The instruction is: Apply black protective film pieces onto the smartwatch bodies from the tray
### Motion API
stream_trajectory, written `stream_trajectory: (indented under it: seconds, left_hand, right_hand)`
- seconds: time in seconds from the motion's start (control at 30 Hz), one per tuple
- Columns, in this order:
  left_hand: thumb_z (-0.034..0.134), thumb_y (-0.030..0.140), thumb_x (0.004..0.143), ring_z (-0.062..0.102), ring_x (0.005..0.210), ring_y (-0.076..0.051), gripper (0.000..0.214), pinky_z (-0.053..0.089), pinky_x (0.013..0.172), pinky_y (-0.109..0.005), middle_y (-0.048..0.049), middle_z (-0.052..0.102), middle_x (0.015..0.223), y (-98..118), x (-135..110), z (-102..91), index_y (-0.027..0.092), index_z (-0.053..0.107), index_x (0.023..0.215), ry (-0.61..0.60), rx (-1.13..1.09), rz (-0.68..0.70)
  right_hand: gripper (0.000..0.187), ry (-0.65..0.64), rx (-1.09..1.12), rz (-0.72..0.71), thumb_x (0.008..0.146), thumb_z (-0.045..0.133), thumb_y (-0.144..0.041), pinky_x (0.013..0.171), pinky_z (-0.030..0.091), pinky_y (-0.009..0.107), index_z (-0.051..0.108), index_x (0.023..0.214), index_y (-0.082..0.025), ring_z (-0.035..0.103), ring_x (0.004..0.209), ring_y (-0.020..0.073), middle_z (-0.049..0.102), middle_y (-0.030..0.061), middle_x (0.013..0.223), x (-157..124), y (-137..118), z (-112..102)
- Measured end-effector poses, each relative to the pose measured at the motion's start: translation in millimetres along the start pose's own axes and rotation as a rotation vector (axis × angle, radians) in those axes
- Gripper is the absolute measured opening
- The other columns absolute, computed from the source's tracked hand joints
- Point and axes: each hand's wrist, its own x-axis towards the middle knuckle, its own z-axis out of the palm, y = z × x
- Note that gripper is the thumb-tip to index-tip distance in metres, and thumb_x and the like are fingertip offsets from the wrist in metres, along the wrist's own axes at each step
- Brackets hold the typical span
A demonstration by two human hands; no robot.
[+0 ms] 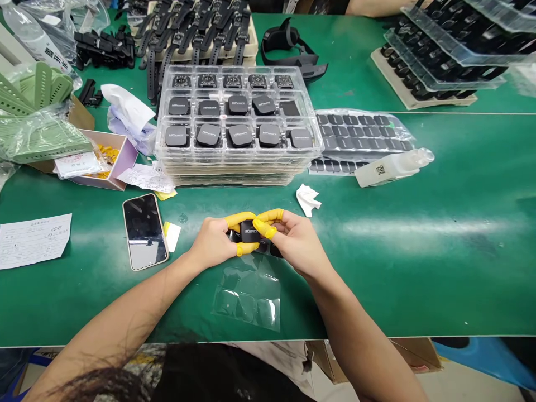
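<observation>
Yellow finger cots cover several fingertips of both hands. My left hand [214, 241] grips a black square smartwatch body [250, 232] with a "HiFuture" label, its thumb below and a finger above. At the watch body's upper right corner, the thumb and finger of my right hand [288, 237] are pinched together; whether a film lies between them cannot be made out. Beneath the hands is a sheet with dark squares [263, 245], partly hidden. A clear sheet of square films [247, 293] lies on the green table nearer to me.
Beyond my hands stands a stack of clear trays [240, 159] holding watch bodies. A phone [146, 231] lies left, a crumpled tissue [307, 199] and white bottle [393, 167] right. Black-strapped watches [196, 33] fill a tray behind. More stacked trays [444, 61] stand at back right.
</observation>
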Motion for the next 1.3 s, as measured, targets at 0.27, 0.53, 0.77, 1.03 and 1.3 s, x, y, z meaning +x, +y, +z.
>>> stream_trajectory:
  seconds: [0.27,0.53,0.77,1.03,1.3]
  left_hand:
    - [0.090,0.029,0.076,0.078,0.080,-0.018,0.054,0.063,0.081,-0.026,0.0023,0.086,0.091,1.6,0.8,-0.1,0.023,0.084,0.129,-0.013,-0.018,-0.011]
    - [0.089,0.028,0.075,0.075,0.076,-0.016,0.054,0.061,0.078,-0.025,0.0022,0.086,0.089,3.6,1.3,-0.7,0.023,0.085,0.129,-0.012,0.013,-0.002]
    - [0.088,0.028,0.074,0.074,0.075,-0.016,0.054,0.061,0.076,-0.025,0.0006,0.087,0.092,1.4,1.0,0.2,0.022,0.085,0.127,0.001,0.018,-0.013]
    - [0.090,0.033,0.075,0.070,0.071,-0.014,0.050,0.059,0.073,-0.025,0.0014,0.085,0.089,-1.4,0.9,1.1,0.021,0.086,0.124,0.005,0.030,0.002]
    - [0.089,0.028,0.075,0.076,0.079,-0.016,0.055,0.061,0.080,-0.024,0.0024,0.087,0.095,2.3,1.8,-0.1,0.023,0.085,0.129,-0.014,0.030,-0.008]
  right_hand:
    - [0.055,-0.021,0.004,-0.021,0.063,0.101,-0.064,0.071,0.062,0.035,0.077,0.091,-0.023,0.073,0.079,0.0212,0.080,0.0051,0.087,-0.5,2.2,-0.9]
    - [0.053,-0.039,0.025,0.015,0.061,0.102,-0.062,0.078,0.064,0.039,0.077,0.087,-0.023,0.074,0.081,0.0226,0.080,0.0052,0.085,1.4,-1.8,-4.2]
    - [0.055,-0.045,0.021,0.015,0.059,0.101,-0.066,0.076,0.060,0.038,0.078,0.086,-0.023,0.072,0.083,0.0229,0.078,0.0052,0.085,2.3,-4.5,-4.9]
    - [0.054,-0.035,-0.001,0.015,0.060,0.100,-0.065,0.077,0.061,0.039,0.078,0.086,-0.024,0.073,0.084,0.0242,0.078,0.0052,0.083,2.6,-2.3,-3.9]
    - [0.054,-0.021,0.042,0.028,0.055,0.103,-0.063,0.073,0.062,0.037,0.079,0.083,-0.023,0.074,0.081,0.0230,0.080,0.0058,0.085,2.7,-4.0,-4.0]
